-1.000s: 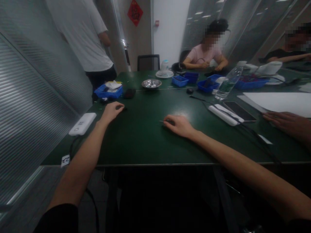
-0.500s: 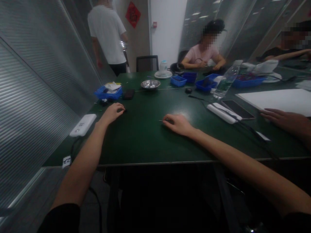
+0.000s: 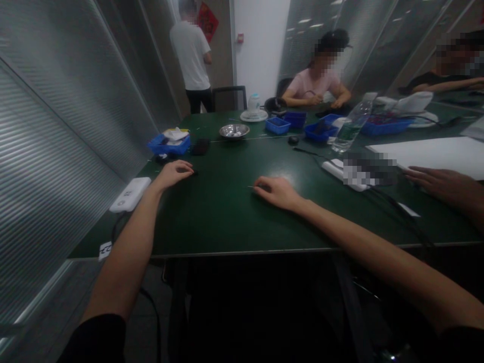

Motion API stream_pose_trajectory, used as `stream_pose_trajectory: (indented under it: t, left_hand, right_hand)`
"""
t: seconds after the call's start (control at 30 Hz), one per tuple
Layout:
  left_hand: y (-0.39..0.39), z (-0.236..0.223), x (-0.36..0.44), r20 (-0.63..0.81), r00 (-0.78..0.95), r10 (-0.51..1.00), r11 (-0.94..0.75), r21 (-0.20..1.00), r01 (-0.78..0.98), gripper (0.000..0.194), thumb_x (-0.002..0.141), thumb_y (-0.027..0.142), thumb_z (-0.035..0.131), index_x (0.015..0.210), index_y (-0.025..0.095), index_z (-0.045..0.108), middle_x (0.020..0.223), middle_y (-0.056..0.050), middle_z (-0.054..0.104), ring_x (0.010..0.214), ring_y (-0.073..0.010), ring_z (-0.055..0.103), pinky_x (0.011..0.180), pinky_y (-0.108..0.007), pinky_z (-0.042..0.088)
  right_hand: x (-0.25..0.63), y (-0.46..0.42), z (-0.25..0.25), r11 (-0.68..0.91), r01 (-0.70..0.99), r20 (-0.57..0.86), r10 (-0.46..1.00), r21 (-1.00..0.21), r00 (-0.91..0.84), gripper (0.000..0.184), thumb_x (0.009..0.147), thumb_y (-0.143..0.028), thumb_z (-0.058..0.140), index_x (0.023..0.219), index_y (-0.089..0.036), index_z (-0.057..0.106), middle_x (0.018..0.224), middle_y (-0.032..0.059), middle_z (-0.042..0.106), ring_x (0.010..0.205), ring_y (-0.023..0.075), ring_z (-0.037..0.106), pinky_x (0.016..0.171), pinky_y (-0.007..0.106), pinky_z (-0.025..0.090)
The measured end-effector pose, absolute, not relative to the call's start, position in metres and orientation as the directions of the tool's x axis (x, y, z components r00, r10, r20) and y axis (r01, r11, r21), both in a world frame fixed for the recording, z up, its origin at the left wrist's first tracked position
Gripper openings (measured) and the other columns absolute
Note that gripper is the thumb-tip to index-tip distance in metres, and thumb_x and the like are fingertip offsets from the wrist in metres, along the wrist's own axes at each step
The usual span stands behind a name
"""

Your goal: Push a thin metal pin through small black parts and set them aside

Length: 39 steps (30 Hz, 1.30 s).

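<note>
On the left of the green table (image 3: 223, 222), my left hand (image 3: 174, 174) is closed in a pinch, with a small dark piece (image 3: 195, 173) at its fingertips; its kind is too small to make out. My right hand (image 3: 278, 192) rests on the tabletop nearer the middle, thumb and forefinger pressed together. A thin pale rod, like a needle (image 3: 250, 187), sticks out leftward from that pinch. Beyond my left hand lie a black wallet-like object (image 3: 200, 146) and a blue tray (image 3: 170, 145) holding a white crumpled tissue.
A white power bank (image 3: 130, 194) lies left of my forearm. Farther back stand a metal bowl (image 3: 234, 132), several blue trays (image 3: 278, 126) and a tilted water bottle (image 3: 350, 128). At right, another person's hand (image 3: 446, 189) rests near white paper (image 3: 434, 154). A cable (image 3: 393, 201) crosses there.
The standing person in white has walked farther away toward the back. Both my hands stay nearly in place, still pinching. A dark screen on the right is now blurred out.
</note>
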<state>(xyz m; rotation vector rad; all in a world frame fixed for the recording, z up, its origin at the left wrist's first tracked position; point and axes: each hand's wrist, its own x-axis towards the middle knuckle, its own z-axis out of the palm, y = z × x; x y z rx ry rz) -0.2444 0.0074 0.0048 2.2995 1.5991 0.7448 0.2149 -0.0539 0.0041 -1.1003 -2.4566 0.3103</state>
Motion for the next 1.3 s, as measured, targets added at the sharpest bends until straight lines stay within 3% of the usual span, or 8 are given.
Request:
stream_pose_trajectory:
  t: [0.2,0.47,0.73,1.03,1.3]
  left_hand:
    - [0.001,0.005,-0.232,0.305,0.265,0.915,-0.378,0.413,0.828,0.029,0.085,0.047,0.069,0.102,0.026,0.082,0.110,-0.008,0.078,0.105,-0.0285,0.067,0.101,-0.045,0.050]
    - [0.000,0.007,-0.225,0.329,0.286,0.900,-0.405,0.387,0.828,0.026,0.085,0.043,0.067,0.099,0.026,0.080,0.112,-0.008,0.077,0.110,-0.0291,0.066,0.106,-0.046,0.047]
    - [-0.001,0.009,-0.226,0.269,0.228,0.936,-0.335,0.478,0.812,0.030,0.084,0.045,0.067,0.098,0.023,0.080,0.103,-0.008,0.080,0.095,-0.0270,0.072,0.095,-0.042,0.054]
    - [-0.005,0.020,-0.229,0.174,0.210,0.962,-0.272,0.575,0.772,0.024,0.076,0.043,0.073,0.088,0.023,0.079,0.096,-0.007,0.081,0.096,-0.0279,0.075,0.094,-0.042,0.056]
    - [-0.012,0.033,-0.230,0.034,0.243,0.969,-0.212,0.612,0.762,0.022,0.073,0.041,0.073,0.085,0.023,0.078,0.086,-0.007,0.081,0.084,-0.0263,0.077,0.083,-0.040,0.060]
  right_hand:
    - [0.215,-0.052,0.003,0.660,0.656,0.289,0.751,-0.367,-0.594,0.028,0.104,-0.044,0.056,0.115,-0.023,0.071,0.093,0.0054,0.075,0.076,0.0193,0.065,0.067,0.030,0.043]
    - [0.214,-0.055,0.006,0.654,0.663,0.286,0.756,-0.364,-0.589,0.028,0.103,-0.043,0.057,0.115,-0.023,0.071,0.089,0.0048,0.074,0.072,0.0187,0.064,0.065,0.029,0.040]
    - [0.214,-0.055,0.006,0.649,0.669,0.288,0.760,-0.361,-0.582,0.027,0.103,-0.043,0.057,0.114,-0.023,0.071,0.093,0.0057,0.075,0.077,0.0199,0.066,0.068,0.030,0.043]
    - [0.214,-0.053,0.004,0.648,0.674,0.287,0.762,-0.356,-0.581,0.027,0.103,-0.043,0.056,0.113,-0.023,0.071,0.091,0.0050,0.075,0.074,0.0193,0.065,0.067,0.030,0.042]
    - [0.214,-0.053,0.004,0.648,0.675,0.287,0.761,-0.352,-0.581,0.027,0.103,-0.042,0.056,0.115,-0.023,0.071,0.089,0.0046,0.074,0.072,0.0188,0.064,0.066,0.029,0.041]
